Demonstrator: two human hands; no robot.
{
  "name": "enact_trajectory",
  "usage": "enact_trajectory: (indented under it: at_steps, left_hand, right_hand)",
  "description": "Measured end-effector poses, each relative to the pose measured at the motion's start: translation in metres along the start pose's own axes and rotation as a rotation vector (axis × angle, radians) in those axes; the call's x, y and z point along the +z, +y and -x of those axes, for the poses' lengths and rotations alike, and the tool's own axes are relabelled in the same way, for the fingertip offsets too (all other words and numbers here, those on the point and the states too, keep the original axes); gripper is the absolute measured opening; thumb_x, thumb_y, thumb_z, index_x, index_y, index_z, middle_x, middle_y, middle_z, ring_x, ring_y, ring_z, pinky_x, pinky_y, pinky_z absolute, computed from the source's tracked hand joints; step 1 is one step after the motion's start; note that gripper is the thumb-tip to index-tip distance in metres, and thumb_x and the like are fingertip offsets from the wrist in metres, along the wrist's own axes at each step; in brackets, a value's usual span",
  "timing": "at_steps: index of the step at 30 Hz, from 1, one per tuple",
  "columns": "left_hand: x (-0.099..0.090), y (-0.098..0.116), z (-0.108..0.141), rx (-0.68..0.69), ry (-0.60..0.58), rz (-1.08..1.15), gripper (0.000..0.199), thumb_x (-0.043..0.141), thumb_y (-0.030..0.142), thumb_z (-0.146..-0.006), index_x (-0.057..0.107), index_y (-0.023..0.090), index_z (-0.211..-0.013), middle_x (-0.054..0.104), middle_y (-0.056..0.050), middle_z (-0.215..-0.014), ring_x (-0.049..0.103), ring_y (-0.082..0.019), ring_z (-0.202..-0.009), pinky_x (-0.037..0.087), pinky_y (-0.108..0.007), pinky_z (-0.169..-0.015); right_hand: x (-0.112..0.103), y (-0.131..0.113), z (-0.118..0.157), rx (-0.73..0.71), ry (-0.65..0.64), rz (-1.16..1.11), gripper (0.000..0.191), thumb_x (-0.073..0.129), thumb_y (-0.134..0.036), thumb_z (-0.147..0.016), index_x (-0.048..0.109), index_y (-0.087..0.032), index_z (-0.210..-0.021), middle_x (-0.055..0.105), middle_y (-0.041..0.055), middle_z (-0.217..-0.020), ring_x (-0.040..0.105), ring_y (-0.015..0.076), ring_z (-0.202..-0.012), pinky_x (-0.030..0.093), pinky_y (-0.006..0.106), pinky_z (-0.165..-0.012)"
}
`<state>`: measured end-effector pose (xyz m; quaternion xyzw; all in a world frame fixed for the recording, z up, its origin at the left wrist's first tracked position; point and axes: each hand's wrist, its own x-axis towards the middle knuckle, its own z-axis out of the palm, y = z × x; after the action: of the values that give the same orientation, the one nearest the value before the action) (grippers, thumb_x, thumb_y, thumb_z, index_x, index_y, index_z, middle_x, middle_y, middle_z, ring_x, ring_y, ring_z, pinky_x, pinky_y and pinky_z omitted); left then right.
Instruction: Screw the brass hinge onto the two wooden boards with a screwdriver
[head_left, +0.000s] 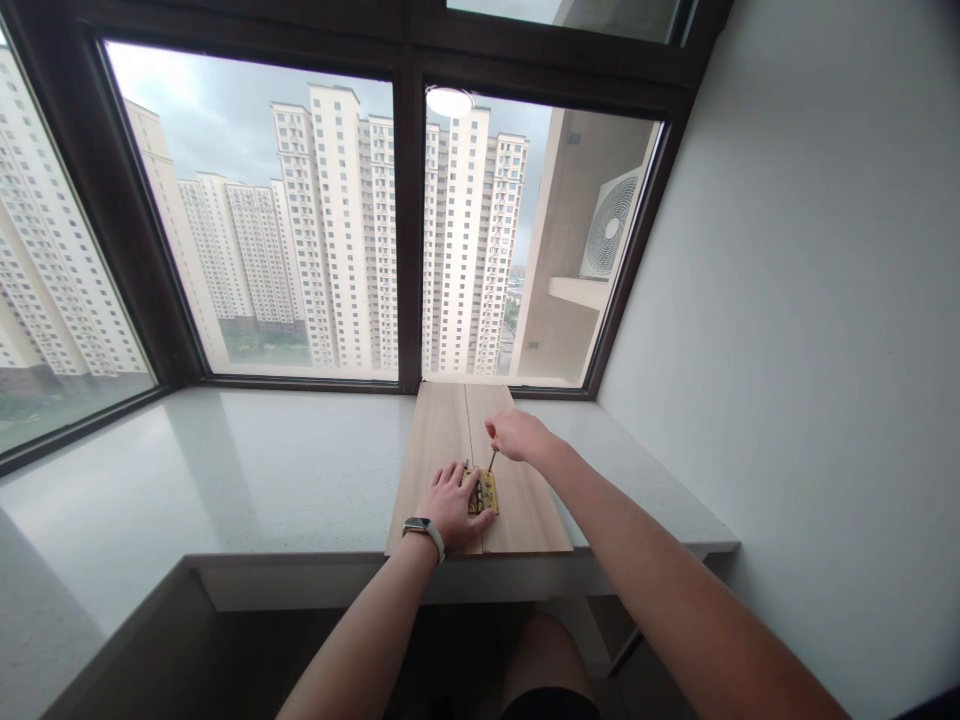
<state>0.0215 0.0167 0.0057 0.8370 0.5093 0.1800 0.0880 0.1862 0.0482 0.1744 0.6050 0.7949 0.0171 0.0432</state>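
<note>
A small yellow board (488, 492) with dark parts on it lies on a wooden panel (525, 510). My left hand (451, 503) rests over the board's left side with its fingers spread, and the thumb lies along the near edge. Above the far right corner of the board, my right hand (514, 434) is closed round a screwdriver (492, 460). The thin shaft points down, and its tip meets the board near that corner. What lies beneath my left palm is hidden.
The panel spans a white speckled counter (300, 470) from its front edge to the window frame (409, 250). A pale wall (787, 300) rises at the right. My leg shows below the counter's front edge.
</note>
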Motion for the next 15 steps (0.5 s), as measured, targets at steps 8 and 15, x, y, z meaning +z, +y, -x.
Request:
enact_trajectory:
  at_steps: [8,15]
  left_hand:
    - [-0.0002,0.0005,0.0001,-0.002,0.007,-0.005,0.088,0.045,0.079,-0.083,0.036,0.031,-0.156,0.030,-0.005,-0.166,0.019,-0.035,-0.154,0.011,-0.053,-0.126]
    - [0.0005,-0.0001,0.0000,0.008,0.021,-0.011,0.088,0.045,0.079,-0.083,0.036,0.031,-0.157,0.030,-0.006,-0.166,0.020,-0.035,-0.154,0.012,-0.053,-0.126]
  right_hand:
    - [-0.0030,-0.0023,0.0034,0.038,0.032,0.030,0.049,0.061,-0.053,-0.093,0.062,-0.020,-0.129,0.070,0.0165,-0.122,0.067,0.0292,-0.111,0.050,0.034,-0.085]
    - [-0.0043,-0.0015,0.0041,0.123,0.047,0.052,0.047,0.049,-0.054,-0.099,0.072,-0.017,-0.116,0.072,0.0188,-0.117,0.068,0.0302,-0.108,0.051,0.036,-0.085]
